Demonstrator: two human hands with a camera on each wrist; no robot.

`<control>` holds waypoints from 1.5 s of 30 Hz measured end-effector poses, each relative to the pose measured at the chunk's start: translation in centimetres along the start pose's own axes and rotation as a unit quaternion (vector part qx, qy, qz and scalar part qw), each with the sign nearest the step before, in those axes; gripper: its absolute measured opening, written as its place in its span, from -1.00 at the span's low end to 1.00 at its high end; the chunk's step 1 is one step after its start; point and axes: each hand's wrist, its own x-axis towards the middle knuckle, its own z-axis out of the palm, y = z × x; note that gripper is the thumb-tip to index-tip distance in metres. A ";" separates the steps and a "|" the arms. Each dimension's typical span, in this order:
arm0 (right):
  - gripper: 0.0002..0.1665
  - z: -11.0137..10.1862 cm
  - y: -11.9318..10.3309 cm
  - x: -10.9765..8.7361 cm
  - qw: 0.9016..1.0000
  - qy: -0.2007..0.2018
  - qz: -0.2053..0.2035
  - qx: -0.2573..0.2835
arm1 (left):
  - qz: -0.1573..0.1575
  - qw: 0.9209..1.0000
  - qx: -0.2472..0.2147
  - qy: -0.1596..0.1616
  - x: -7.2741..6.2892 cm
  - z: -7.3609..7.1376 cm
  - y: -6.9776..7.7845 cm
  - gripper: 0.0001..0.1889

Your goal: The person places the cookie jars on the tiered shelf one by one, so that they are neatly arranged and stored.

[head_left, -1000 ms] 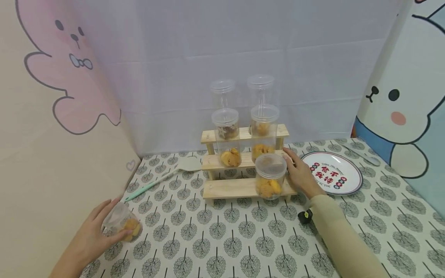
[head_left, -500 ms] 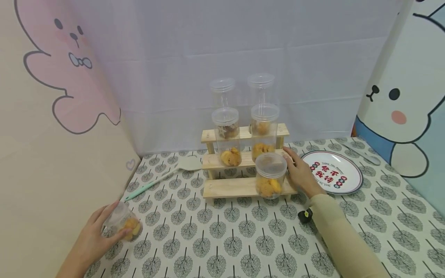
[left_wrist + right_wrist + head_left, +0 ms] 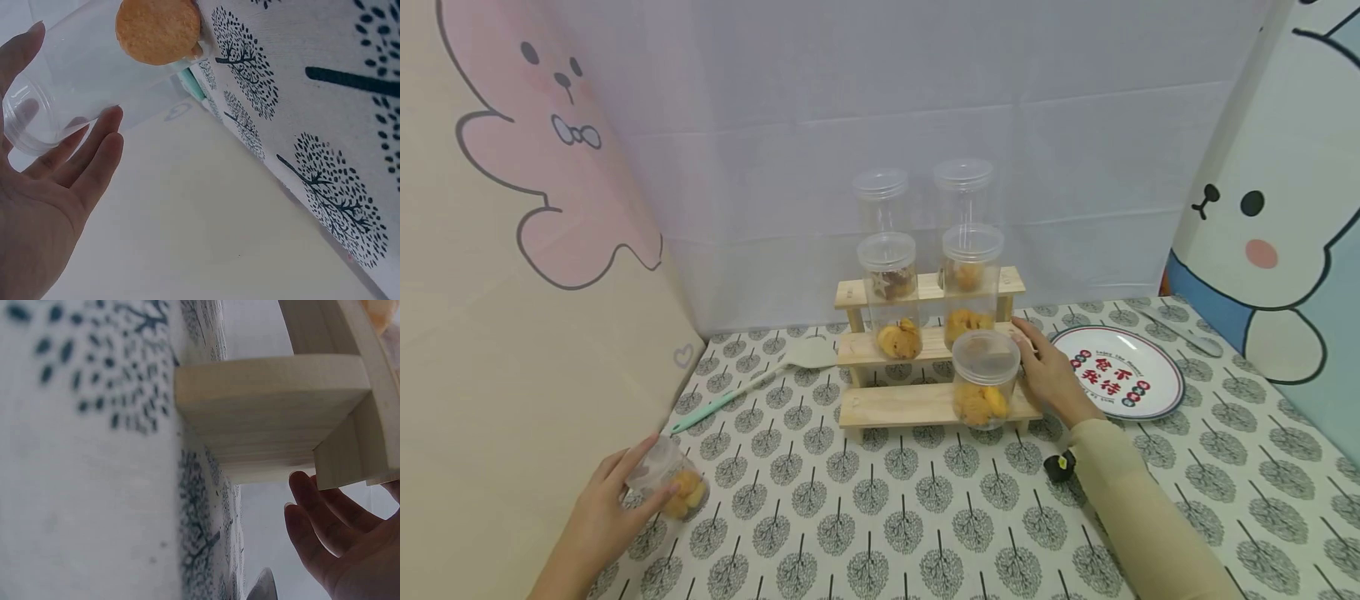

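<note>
At the lower left of the head view, my left hand (image 3: 598, 512) holds a clear plastic jar (image 3: 651, 462) with yellow cookies at its bottom. The left wrist view has the thumb on one side of the jar (image 3: 81, 69), fingers on the other, and a round cookie (image 3: 159, 28) inside. My right hand (image 3: 1056, 383) grips the right end of the middle tier on a three-tier wooden stand (image 3: 895, 404); its fingers reach under the wood in the right wrist view. Several lidded cookie jars stand on the tiers, including a front jar (image 3: 985, 383) on the lowest tier's right side.
A white plate (image 3: 1157, 358) with red lettering lies right of the stand, and a spoon (image 3: 1187, 337) is beyond it. Left of the stand lies a spatula (image 3: 722, 402) with a green handle. A small black object (image 3: 1060, 467) sits under my right forearm.
My left hand has shifted slightly rightward around the jar over the past second. The right hand, the stand and its jars look unchanged.
</note>
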 end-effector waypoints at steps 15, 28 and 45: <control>-0.25 0.0 0.0 -0.1 1.000 -0.003 0.004 -0.001 | 0.079 0.994 -0.016 0.078 1.8 0.0 1.4 -0.12; -0.25 0.0 0.0 -0.2 1.000 -0.007 0.001 0.011 | 0.166 0.985 -0.048 0.024 7.3 1.6 7.6 -0.16; -0.26 0.1 -0.1 -0.3 1.000 -0.005 -0.001 0.016 | 0.214 0.969 -0.118 -0.030 11.7 5.4 17.0 -0.18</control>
